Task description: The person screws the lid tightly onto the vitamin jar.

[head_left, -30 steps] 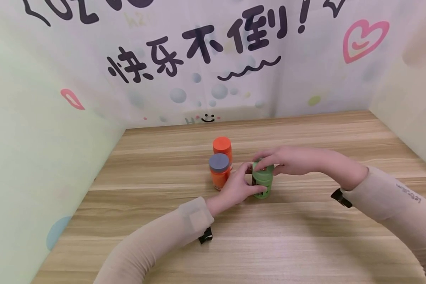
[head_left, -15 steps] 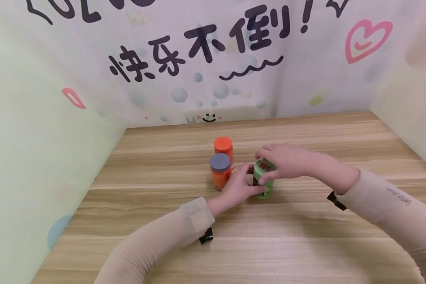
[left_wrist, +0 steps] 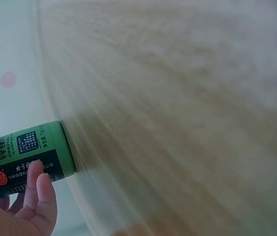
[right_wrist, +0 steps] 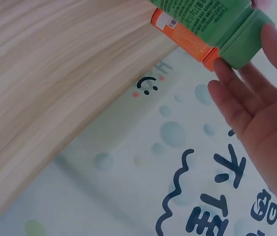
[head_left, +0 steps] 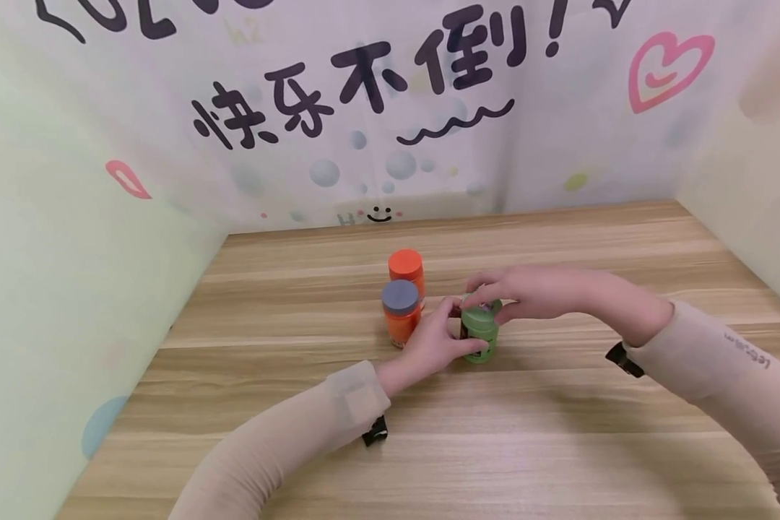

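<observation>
A green bottle [head_left: 481, 334] stands upright on the wooden table, its label facing partly to the left. My left hand [head_left: 432, 339] grips its body low down, thumb across the front; the left wrist view shows fingers against the dark part of the label [left_wrist: 23, 172]. From above, my right hand [head_left: 534, 290] holds the green lid [right_wrist: 246, 40] between thumb and fingers. The lid sits on the bottle in the right wrist view. Just left of my left hand are an orange bottle with a grey lid [head_left: 400, 297] and, behind it, one with an orange lid [head_left: 406, 264].
The wooden table [head_left: 494, 440] runs back to a white printed backdrop [head_left: 546, 123] with dark lettering. Pale walls stand on the left [head_left: 58, 238] and right [head_left: 747, 188]. A black strap [head_left: 626, 360] hangs below the right cuff, another strap [head_left: 375, 431] below the left.
My right hand turned over the lid, thumb toward the front half a second ago, and is now turned back with fingers over the top. The left hand and the bottle have stayed in place.
</observation>
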`<act>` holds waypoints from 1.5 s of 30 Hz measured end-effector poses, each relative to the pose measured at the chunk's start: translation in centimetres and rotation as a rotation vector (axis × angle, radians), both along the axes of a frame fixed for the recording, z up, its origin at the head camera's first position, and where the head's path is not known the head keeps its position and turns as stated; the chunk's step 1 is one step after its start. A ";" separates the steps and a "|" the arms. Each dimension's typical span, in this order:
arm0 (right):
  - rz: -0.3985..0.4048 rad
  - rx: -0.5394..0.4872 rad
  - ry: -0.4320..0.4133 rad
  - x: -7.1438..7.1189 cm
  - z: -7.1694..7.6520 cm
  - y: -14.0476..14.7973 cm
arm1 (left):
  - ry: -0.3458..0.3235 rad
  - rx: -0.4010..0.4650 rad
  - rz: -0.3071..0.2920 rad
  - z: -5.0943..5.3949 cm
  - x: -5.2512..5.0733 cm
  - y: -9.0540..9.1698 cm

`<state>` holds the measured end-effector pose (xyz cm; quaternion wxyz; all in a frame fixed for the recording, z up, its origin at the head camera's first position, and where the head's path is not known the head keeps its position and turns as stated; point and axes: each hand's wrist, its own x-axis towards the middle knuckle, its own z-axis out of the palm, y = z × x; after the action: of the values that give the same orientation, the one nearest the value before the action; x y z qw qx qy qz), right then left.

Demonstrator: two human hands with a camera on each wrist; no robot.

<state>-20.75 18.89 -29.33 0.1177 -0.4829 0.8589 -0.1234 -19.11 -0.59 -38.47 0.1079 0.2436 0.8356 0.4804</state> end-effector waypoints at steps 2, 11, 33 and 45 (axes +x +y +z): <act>-0.036 0.014 0.037 0.2 -0.1 -0.3 | 0.004 -0.007 0.002 0.0 0.0 0.0; -0.175 0.124 0.270 0.5 -0.4 -1.3 | 0.014 -0.023 0.002 -0.1 -0.4 0.1; -0.039 0.056 0.003 -1.8 0.1 0.2 | 0.015 -0.044 0.075 0.1 -2.3 1.4; -0.193 0.138 0.125 -1.7 -0.3 -1.3 | -0.007 -0.019 0.103 -0.3 -2.3 1.7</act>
<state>-22.43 17.63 -29.61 0.0843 -0.3954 0.9136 -0.0443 -21.36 1.11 -38.79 0.0885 0.1976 0.8512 0.4782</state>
